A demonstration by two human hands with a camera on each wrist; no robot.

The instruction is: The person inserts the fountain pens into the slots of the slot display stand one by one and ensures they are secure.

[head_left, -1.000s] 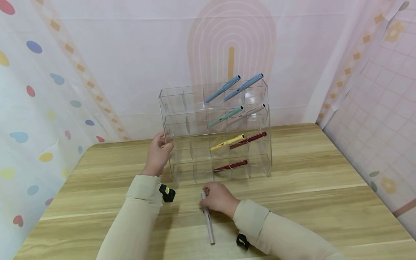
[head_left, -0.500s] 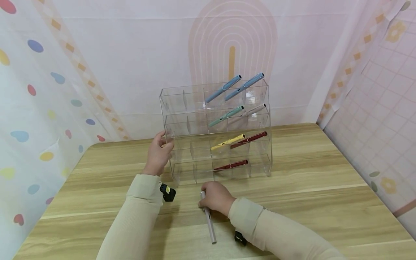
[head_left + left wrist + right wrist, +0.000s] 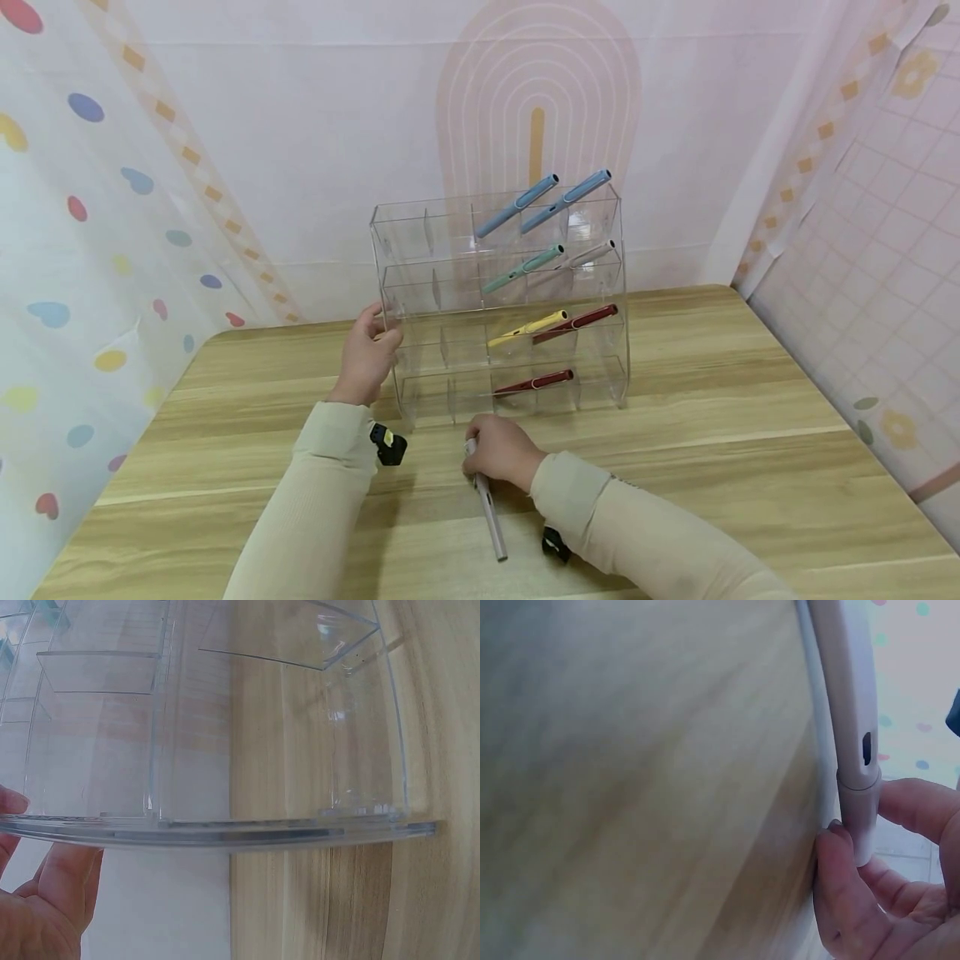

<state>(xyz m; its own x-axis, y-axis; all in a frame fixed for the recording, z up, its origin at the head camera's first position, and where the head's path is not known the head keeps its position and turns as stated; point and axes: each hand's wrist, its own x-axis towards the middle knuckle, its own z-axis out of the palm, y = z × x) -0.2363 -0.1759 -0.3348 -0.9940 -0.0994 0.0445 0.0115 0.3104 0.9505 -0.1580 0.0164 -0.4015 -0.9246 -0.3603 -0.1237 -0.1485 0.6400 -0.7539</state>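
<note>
In the head view my left hand (image 3: 366,358) holds the left side panel of a clear acrylic pen rack (image 3: 420,250). The left wrist view shows fingers (image 3: 71,881) on both sides of that panel's edge. In front of the rack, my right hand (image 3: 504,450) pinches a light grey pen (image 3: 490,512) near its cap end. The pen's other end points toward me, low over the wooden table (image 3: 712,433). Close up in the right wrist view, thumb and fingers (image 3: 847,892) surround the end of the pen (image 3: 851,697).
Slanted pens stand in the rack's tiers: two blue pens (image 3: 517,206) on top, a green pen (image 3: 525,268) and a pale pen (image 3: 588,254) below, then a yellow pen (image 3: 528,329) and a dark red pen (image 3: 576,323), and another dark red pen (image 3: 534,383) lowest.
The grey pen's near end has swung slightly to the right, with my right hand still pinching its cap end. My left hand has stayed on the rack's side.
</note>
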